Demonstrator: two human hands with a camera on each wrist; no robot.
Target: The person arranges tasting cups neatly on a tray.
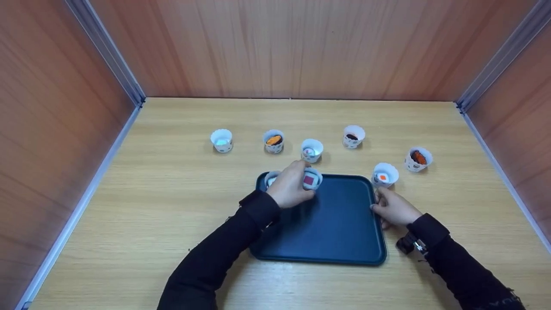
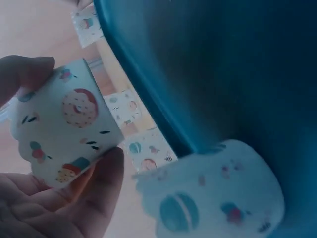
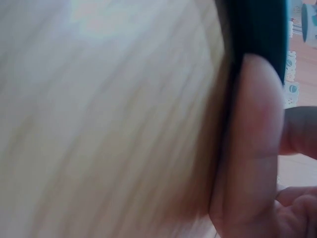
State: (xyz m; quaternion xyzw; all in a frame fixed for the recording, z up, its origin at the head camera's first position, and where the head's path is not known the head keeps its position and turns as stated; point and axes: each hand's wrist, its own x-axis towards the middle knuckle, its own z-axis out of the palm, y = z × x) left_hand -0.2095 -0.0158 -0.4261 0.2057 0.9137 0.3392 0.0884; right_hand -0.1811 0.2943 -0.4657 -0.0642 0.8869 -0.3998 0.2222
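Two hands: left hand point(image 1: 290, 188) pinches paper cup point(image 2: 67, 124) at tray's point(image 1: 344, 232) 12 o'clock; right hand point(image 1: 394, 209) grips rim at 3 o'clock. We should squeeze lightly, hold cup level, clear of neighbouring cup point(image 2: 218, 198) at 10 o'clock.

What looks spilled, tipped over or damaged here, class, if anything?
Nothing stands out. The six cups on the table stand upright, with no spill visible around them. The tray shows no visible damage; the right hand holds its right edge, and the left hand holds another cup at its far edge.
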